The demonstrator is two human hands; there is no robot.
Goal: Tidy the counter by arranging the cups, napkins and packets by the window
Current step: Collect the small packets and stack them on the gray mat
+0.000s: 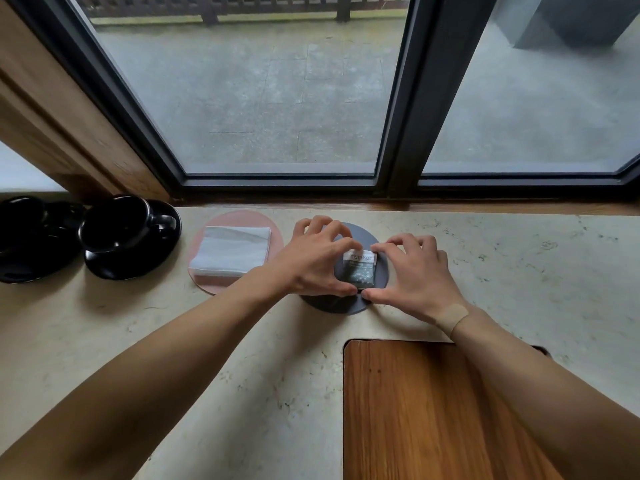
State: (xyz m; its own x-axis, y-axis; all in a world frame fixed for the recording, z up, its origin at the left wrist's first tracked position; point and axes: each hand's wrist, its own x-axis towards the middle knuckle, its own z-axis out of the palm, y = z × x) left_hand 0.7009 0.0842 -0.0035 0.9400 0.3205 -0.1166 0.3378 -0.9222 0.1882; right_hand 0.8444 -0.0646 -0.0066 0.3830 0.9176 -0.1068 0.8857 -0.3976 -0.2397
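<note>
Both hands frame the small stack of packets (pixel 359 270), which sits on the dark grey round coaster (pixel 379 289) near the back edge of the surface (pixel 519 271), by the window. The left hand (pixel 311 263) and right hand (pixel 415 271) each pinch it, curled fingers at the far corners, thumbs at the near edge. To square the stack well, press evenly from both sides and keep it centred on the coaster. The folded napkins (pixel 232 252) lie on the pink coaster (pixel 221 285) just left; 2 black cups (pixel 117 226) on saucers stand toward the back-left corner.
</note>
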